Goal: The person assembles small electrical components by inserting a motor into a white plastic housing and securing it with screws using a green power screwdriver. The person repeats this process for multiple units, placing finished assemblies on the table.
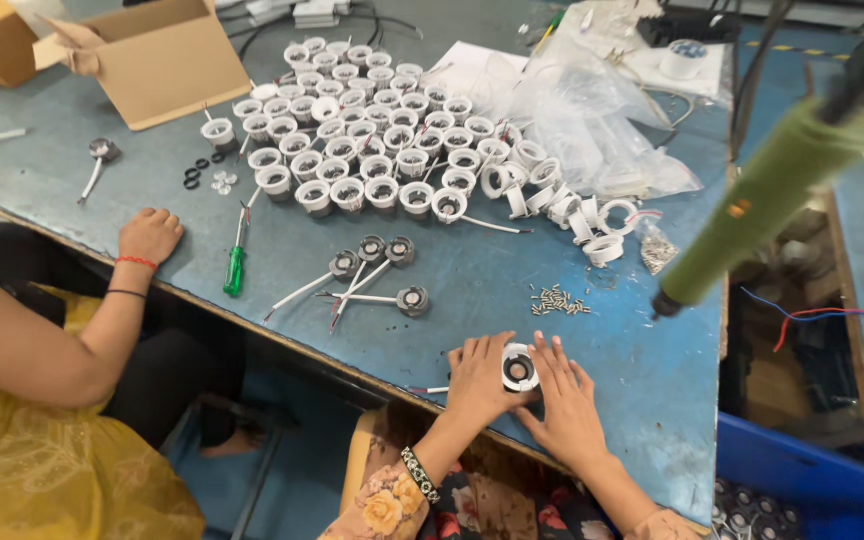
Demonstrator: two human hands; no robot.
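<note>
Your left hand (480, 378) and right hand (564, 400) pinch white round lamp housing (519, 369) between fingertips at near table edge (642, 400), open face up so you see inside. Small screws (558, 299) heaped just beyond, within reach. Wired lamp modules (372, 270) lie left of them. Green hanging screwdriver (762, 200) dangles right. Co-worker's hand (149, 235) rests closed, near green-handled screwdriver (236, 262).
</note>
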